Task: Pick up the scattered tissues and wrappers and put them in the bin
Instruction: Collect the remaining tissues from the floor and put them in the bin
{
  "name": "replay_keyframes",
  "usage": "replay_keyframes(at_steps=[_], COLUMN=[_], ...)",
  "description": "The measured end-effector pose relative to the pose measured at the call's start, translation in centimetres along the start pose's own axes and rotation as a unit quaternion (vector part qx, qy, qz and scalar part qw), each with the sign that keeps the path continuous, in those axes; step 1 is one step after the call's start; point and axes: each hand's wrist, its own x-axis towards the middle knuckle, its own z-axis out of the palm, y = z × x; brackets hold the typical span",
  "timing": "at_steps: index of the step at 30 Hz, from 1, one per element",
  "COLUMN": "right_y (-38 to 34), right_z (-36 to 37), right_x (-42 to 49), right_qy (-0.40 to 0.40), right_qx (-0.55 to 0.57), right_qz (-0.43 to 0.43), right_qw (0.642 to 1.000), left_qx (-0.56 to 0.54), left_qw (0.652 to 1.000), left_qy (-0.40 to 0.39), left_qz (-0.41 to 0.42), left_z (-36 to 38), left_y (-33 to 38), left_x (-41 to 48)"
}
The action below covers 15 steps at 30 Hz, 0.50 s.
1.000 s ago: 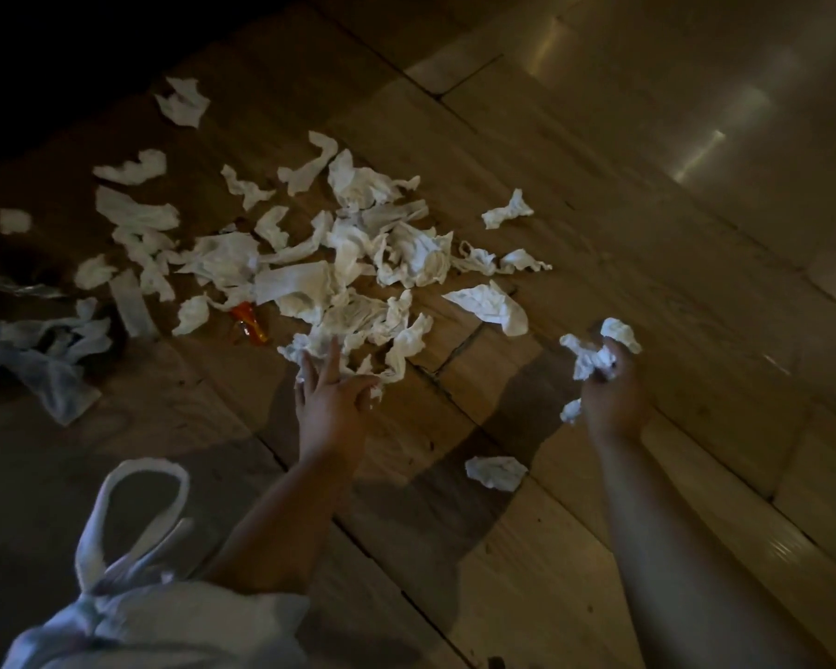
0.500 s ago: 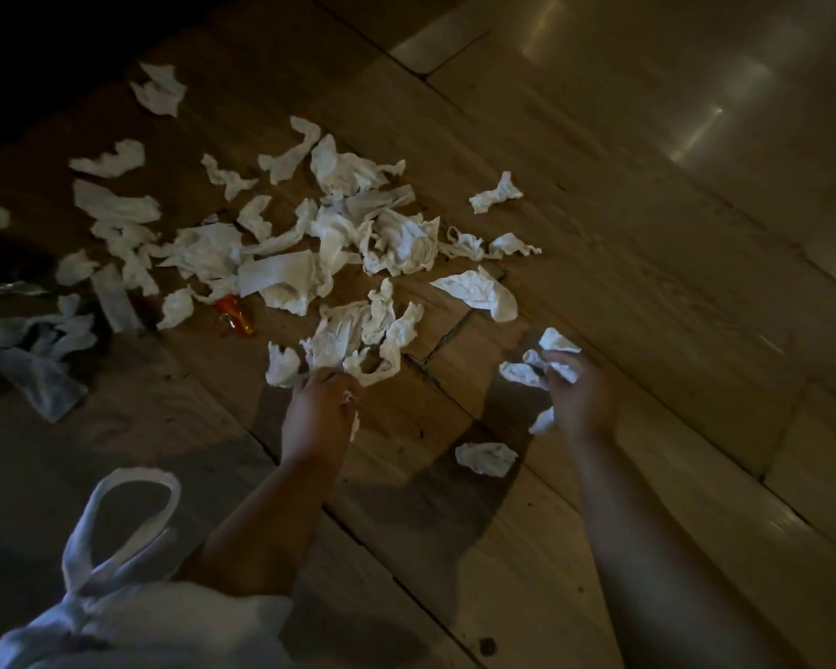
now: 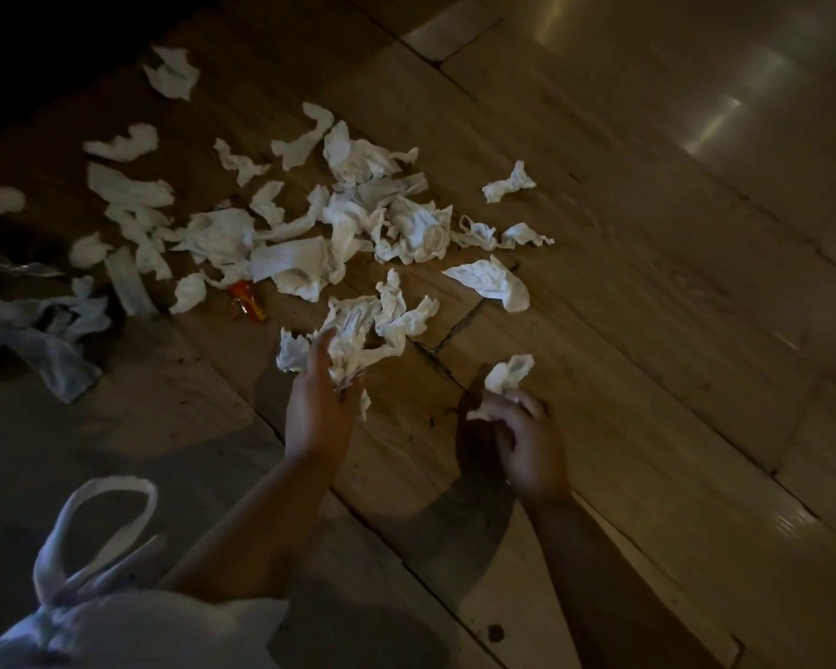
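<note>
Head view puts me mid-gather: my left hand (image 3: 320,409) closes on a crumpled tissue clump (image 3: 358,338) at the near edge of the litter, centre of the frame, fingers curled into it while part of it trails on the floor (image 3: 647,306). My right hand (image 3: 527,439), lower right of centre, is fisted around a small tissue wad (image 3: 505,376) that sticks up out of it. Most of the scattered tissues (image 3: 310,253) lie across the upper left and centre, with an orange wrapper (image 3: 246,305) among them and a lone scrap (image 3: 507,182) toward the upper middle. I judge the task barely begun. Next I need to lift both handfuls clear and carry them to the bin, which I cannot see. A white bag (image 3: 107,615) with a looped handle sits at lower left; its contents are hidden.
</note>
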Motion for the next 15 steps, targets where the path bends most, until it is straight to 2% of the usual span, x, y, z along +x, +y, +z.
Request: replay_keyframes(at_steps=[3, 5, 7, 11, 15], right_y=[-2.4, -4.1, -5.2, -5.1, -5.6], right_z=[-1.1, -2.1, -3.0, -2.9, -1.5], right_x=[4.3, 7.8, 11.2, 15.0, 14.0], right_qy=[0.101, 0.128, 0.115, 0.003, 0.009], right_qx=[0.041, 0.062, 0.035, -0.042, 0.032], right_qz=[-0.004, -0.015, -0.016, 0.046, 0.047], right_qw=[0.994, 0.99, 0.993, 0.998, 0.998], left_qx=[0.031, 0.05, 0.091, 0.198, 0.155], left_qw=[0.999, 0.998, 0.995, 0.98, 0.987], left_qy=[0.002, -0.006, -0.019, -0.028, -0.048], left_qz=[0.014, 0.032, 0.034, 0.019, 0.002], left_z=[-0.7, -1.0, -1.5, -2.4, -2.6], left_y=[-0.5, -1.1, -1.5, -1.6, -2.0], left_x=[1.0, 1.9, 2.7, 3.8, 4.7])
